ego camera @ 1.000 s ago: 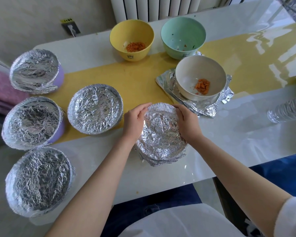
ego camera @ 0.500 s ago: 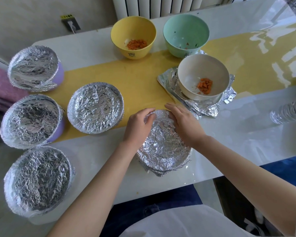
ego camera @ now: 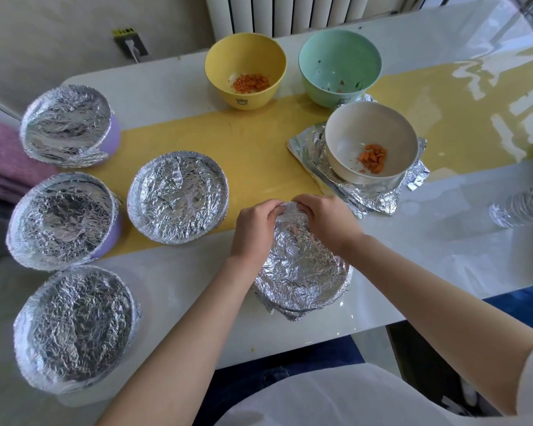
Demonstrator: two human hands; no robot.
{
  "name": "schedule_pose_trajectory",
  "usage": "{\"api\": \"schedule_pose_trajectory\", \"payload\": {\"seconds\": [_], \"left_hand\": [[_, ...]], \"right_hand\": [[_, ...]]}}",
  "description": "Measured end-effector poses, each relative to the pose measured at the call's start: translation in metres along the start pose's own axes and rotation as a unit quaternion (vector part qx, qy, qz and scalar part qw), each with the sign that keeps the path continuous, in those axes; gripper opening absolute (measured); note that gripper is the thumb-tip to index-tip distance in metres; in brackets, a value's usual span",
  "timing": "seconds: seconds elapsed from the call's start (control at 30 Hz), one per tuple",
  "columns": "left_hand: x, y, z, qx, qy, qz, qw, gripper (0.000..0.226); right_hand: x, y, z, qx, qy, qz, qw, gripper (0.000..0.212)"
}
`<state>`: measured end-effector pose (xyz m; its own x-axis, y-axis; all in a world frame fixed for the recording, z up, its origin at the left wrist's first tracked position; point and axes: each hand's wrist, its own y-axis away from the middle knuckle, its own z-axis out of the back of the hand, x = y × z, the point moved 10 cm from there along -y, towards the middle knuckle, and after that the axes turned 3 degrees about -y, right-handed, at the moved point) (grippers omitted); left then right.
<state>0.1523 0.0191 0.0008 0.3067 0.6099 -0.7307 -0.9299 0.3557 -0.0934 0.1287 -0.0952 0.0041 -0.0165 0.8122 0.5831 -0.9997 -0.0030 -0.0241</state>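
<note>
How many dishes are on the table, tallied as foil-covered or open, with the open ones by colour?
Foil-covered dishes on the left: 4
Held foil-covered dish, gripped by left hand and right hand: 1
Yellow bowl: 1
Green bowl: 1
Cream bowl: 1
Total: 8

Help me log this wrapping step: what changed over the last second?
Both hands slid from the sides of the foil-covered dish to its far edge, where the left hand and right hand now pinch the foil close together. The dish stayed put; so did the white bowl.
</note>
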Motion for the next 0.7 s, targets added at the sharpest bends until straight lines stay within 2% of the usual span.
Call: {"api": "schedule_pose_trajectory", "payload": {"seconds": [0.13,0.3,0.53,0.7], "left_hand": [[0.001,0.001,0.0,-0.003,-0.008,0.004,1.0,0.017],[0.0,0.001,-0.003,0.008,-0.06,-0.007,0.998,0.01],[-0.004,0.003,-0.003,0.017,-0.068,-0.01,0.998,0.01],[0.001,0.016,0.004,-0.011,-0.059,0.042,0.997,0.012]], "right_hand": [[0.002,-0.006,-0.011,0.067,0.061,0.009,0.996,0.032],[0.007,-0.013,-0.016,0.099,0.064,0.03,0.993,0.029],[0.009,-0.01,-0.016,0.089,0.046,0.049,0.994,0.028],[-0.003,-0.003,-0.003,0.054,-0.064,-0.011,0.996,0.026]]}}
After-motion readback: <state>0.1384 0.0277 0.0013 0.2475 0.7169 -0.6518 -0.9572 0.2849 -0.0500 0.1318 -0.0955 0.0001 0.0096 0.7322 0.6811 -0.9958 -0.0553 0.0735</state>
